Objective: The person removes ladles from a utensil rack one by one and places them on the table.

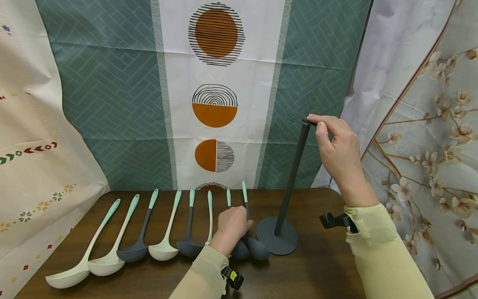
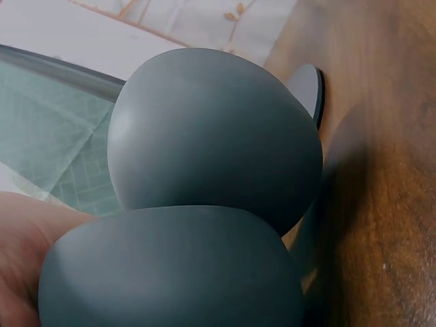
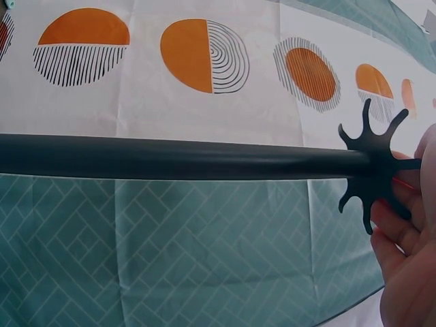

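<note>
My left hand grips at the handles of two dark grey ladles with mint ends on the right of the row; which of them it holds I cannot tell. Their rounded bowls, the right-hand ladle and the nearer ladle, overlap in the left wrist view. A dark utensil stand rises from a round base to the right of them. At its top, my right hand pinches the edge of a flat hook wheel with curved arms radiating from it. Nothing hangs on the visible hooks.
Left of my left hand lies a row of ladles: cream ladles and dark ladles, all with mint handle ends toward the back. Patterned cloth hangs behind the brown table. A floral cloth hangs at the right.
</note>
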Motion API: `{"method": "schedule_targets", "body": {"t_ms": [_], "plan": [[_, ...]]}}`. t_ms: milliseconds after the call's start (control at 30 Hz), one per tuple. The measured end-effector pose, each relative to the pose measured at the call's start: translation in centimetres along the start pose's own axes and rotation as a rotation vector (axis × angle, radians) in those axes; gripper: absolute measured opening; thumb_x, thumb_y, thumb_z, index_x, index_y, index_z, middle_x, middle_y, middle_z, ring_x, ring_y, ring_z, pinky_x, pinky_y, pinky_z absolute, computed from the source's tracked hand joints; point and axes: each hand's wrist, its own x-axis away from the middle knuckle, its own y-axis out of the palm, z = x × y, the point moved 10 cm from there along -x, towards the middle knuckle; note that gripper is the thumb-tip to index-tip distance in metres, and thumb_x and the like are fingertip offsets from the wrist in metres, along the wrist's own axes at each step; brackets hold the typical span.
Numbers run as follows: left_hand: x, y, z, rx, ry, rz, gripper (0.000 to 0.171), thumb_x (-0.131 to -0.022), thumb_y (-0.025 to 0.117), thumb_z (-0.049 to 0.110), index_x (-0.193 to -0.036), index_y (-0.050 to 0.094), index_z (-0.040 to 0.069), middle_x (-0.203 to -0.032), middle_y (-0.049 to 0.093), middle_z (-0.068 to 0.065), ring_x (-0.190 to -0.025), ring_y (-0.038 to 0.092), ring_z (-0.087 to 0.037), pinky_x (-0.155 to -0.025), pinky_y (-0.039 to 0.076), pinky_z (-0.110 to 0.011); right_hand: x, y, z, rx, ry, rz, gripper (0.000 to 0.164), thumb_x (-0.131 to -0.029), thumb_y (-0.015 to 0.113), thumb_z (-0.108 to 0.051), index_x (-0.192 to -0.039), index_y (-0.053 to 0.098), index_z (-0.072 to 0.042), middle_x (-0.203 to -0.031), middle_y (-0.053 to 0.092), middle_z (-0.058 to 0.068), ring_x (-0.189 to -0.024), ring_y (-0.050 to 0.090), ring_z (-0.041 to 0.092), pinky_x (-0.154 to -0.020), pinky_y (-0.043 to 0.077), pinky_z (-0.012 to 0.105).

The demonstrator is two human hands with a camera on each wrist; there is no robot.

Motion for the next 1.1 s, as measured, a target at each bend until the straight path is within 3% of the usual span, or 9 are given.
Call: {"method": "schedule_targets", "body": {"t_ms": [233, 733, 1100], "plan": [[0.20, 0.32, -0.08, -0.033, -0.017, -0.030, 0.056, -0.099, 0.086, 0.034, -0.056, 0.054, 0.018, -0.050, 0.040, 0.003, -0.046, 0.047, -0.018, -0.048, 0.036, -0.034, -0.06, 0.04, -0.15, 0.002, -0.005, -0.008, 0.038, -0.117, 0.049, -0.026, -0.137, 0.079, -0.015, -0.140, 0.074, 0.005, -0.133, 0.061, 0.031, -0.109, 0.047, 0.060], [0.40, 0.22, 0.09, -0.052, -0.001, -0.077, 0.044, -0.100, 0.085, 0.032, -0.064, 0.066, 0.016, -0.057, 0.055, -0.001, -0.052, 0.054, -0.019, -0.052, 0.045, -0.036, -0.29, -0.07, -0.36, 0.003, -0.005, -0.002, 0.038, -0.117, 0.049, -0.027, -0.137, 0.079, -0.017, -0.139, 0.075, 0.003, -0.130, 0.062, 0.030, -0.106, 0.047, 0.059], [0.28, -0.40, 0.05, -0.074, -0.009, 0.000, 0.054, -0.103, 0.081, 0.038, -0.058, 0.060, 0.018, -0.052, 0.047, 0.001, -0.048, 0.050, -0.018, -0.049, 0.040, -0.034, 0.05, 0.14, -0.10, 0.006, -0.017, -0.008, 0.038, -0.117, 0.048, -0.026, -0.137, 0.079, -0.014, -0.140, 0.074, 0.004, -0.130, 0.063, 0.032, -0.105, 0.048, 0.059]]}}
